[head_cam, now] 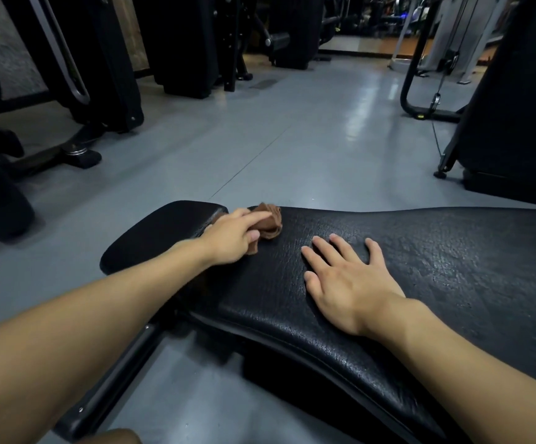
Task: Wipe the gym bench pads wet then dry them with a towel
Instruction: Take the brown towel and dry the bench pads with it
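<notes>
Bench has two black pads: a short pad [164, 232] on the left and a long pad [436, 267] on the right, with a narrow gap between them. The long pad's surface is cracked and rough-textured all over; the short pad looks smoother. The brown cloth [271, 221] is bunched up and sits on the long pad at its far-left corner, right at the gap. Part of it hangs into the gap under the wrist. The left hand [231, 240] is on the cloth and gripping it: index finger laid across the top, thumb pressed in on the near side, so a pinch hold. Its forearm crosses over the near end of the gap. The right hand [346, 277] is flat on the long pad, palm down, fingers straight and spread, holding nothing. It sits near the pad's left end, just right of the cloth and not touching it, closer to the near edge than the cloth is. Black steel bench frame [116, 379] runs below the pads toward the lower left, with bolts visible on it. Grey floor [292, 139] is glossy, with light reflections beyond the far edge of the pads. Dark gym machines [106, 59] stand on the far left, and a dark machine [516, 107] with a thin cable [436, 100] stands on the far right. Can't tell from the frame whether the cloth is wet or dry.
</notes>
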`<state>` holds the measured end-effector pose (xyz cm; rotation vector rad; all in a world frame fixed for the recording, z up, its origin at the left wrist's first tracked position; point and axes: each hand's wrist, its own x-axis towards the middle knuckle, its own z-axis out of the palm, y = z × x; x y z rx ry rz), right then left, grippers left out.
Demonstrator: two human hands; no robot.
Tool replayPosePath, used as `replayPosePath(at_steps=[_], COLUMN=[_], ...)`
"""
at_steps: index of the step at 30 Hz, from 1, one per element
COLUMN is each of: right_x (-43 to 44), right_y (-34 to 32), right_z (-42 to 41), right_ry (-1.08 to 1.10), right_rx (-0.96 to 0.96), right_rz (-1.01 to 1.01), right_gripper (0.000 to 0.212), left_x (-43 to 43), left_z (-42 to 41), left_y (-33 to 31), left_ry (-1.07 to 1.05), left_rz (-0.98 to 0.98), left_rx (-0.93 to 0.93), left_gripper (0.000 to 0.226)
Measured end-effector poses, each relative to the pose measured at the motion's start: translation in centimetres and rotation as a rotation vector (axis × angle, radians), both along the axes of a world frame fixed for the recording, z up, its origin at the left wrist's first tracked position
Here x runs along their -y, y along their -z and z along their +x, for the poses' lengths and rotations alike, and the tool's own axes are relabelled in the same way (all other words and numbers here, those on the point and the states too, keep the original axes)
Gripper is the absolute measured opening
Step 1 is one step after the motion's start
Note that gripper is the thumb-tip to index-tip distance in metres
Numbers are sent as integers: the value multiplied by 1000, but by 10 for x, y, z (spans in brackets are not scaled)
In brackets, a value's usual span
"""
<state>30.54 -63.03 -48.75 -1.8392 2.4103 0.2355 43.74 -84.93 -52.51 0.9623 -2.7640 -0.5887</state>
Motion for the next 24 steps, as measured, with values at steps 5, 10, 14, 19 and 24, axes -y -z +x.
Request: replayPosePath(at_steps=[5,10,14,19,24], right_x=[2,3,2,8,78], right_y=[1,1,0,-12,-14], right_z=[-1,0,-1,0,20], right_ry=[-2,0,-9,-58,-274], right_rx=[11,18,36,-69,-38], right_rz=[-22,-13,-35,-81,-393], right_gripper=[57,58,58,48,57], left_x=[15,-21,-41,-41,-13], left_z=[-40,-17,1,31,63], left_y=[-1,-11,-40,-47,-12], left_ry=[-73,102,-74,-317,-398], left_rz=[-5,62,148,243,286], left_rx=[24,-41,-54,-109,-172], left_gripper=[47,57,73,47,40])
